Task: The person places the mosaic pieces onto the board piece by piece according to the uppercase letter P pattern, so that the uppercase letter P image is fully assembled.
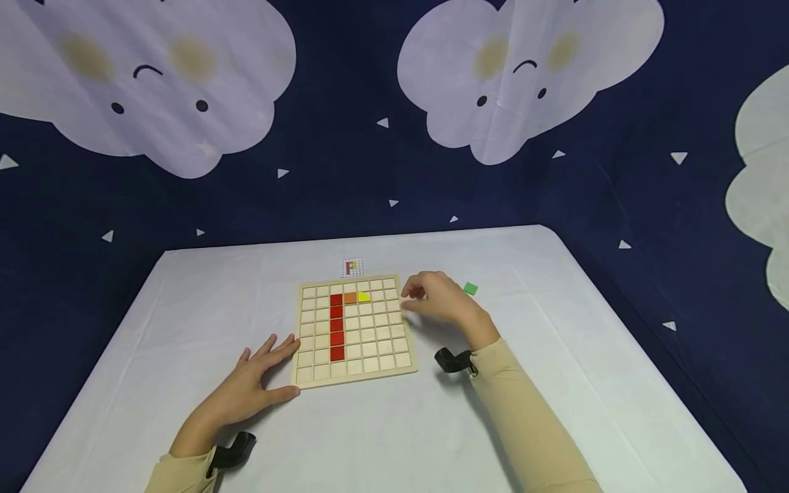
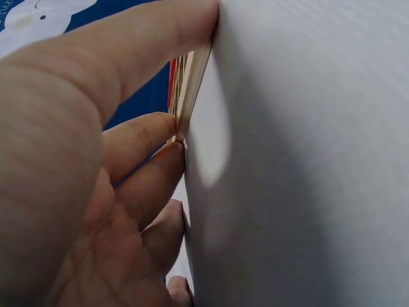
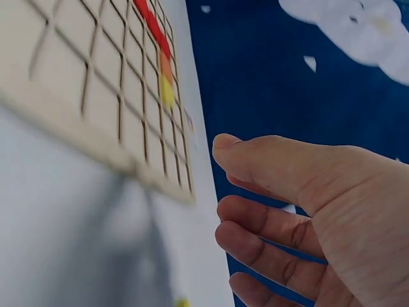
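The gridded board (image 1: 368,348) looks like pale, smooth, matt wood. The white tablecloth (image 1: 370,445) and cloud-print backdrop (image 1: 345,171) show faintly creased cloth, the black wrist mounts (image 1: 453,361) seemingly smooth plastic

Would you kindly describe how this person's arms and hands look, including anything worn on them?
Plain tan sleeves reach toward the wrists, with a small, black, curved device at each. The left hand and right hand are bare, without gloves.

My gridded pale-wood board (image 1: 368,335) showed red, orange and yellow tiles (image 1: 336,324)
My sleeves (image 1: 524,411) were tan, the table (image 1: 370,438) white, the curtain (image 1: 345,198) navy with white clouds (image 1: 246,41).
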Available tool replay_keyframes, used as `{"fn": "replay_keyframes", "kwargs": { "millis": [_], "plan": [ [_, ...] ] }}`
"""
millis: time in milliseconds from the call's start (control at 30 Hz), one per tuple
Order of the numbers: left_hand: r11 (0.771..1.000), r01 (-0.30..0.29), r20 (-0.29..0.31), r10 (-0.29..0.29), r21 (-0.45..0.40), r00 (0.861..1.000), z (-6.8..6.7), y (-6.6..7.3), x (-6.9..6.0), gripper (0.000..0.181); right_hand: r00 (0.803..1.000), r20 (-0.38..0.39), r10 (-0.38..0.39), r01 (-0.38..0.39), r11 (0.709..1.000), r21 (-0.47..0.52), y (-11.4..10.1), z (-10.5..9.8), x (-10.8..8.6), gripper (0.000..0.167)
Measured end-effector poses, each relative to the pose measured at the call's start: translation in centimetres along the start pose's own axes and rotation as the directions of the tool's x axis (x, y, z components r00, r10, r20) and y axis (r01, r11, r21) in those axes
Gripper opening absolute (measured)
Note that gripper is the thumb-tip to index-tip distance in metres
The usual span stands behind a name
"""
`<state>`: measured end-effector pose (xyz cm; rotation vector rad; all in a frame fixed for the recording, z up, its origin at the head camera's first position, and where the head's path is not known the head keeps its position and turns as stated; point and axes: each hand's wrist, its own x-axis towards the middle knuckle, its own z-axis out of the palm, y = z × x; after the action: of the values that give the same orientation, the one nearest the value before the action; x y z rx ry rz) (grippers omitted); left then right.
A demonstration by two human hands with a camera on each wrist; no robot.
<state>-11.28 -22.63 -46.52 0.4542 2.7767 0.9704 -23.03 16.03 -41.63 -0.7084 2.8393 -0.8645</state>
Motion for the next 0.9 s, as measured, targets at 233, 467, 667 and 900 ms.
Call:
{"fn": "replay_keyframes", "kwargs": {
  "millis": [233, 467, 667, 900],
  "plan": [
    [1.0, 0.006, 0.0, -0.006, 0.008, 1.0, 0.0, -0.1, 0.0, 0.087, 0.997, -0.022, 0.071, -0.071, 0.998, -0.002, 3.6, -2.1, -1.1, 0.018],
    [1.0, 0.003, 0.002, -0.003, 0.015, 1.0, 0.0, -0.2, 0.1, 0.087, 0.986, -0.037, 0.161, -0.162, 0.987, -0.019, 7.3, -3.6, -2.4, 0.028],
    [1.0, 0.003, 0.001, -0.003, 0.011, 1.0, -0.1, 0.0, 0.0, 0.087, 0.975, -0.054, 0.217, -0.215, 0.976, 0.033, 9.6, -4.5, -3.4, 0.036],
    [1.0, 0.002, 0.003, -0.002, 0.011, 1.0, -0.1, 0.1, 0.0, 0.086, 0.959, -0.059, 0.277, -0.266, 0.952, 0.148, 11.8, -4.9, -4.1, 0.044]
  ]
}}
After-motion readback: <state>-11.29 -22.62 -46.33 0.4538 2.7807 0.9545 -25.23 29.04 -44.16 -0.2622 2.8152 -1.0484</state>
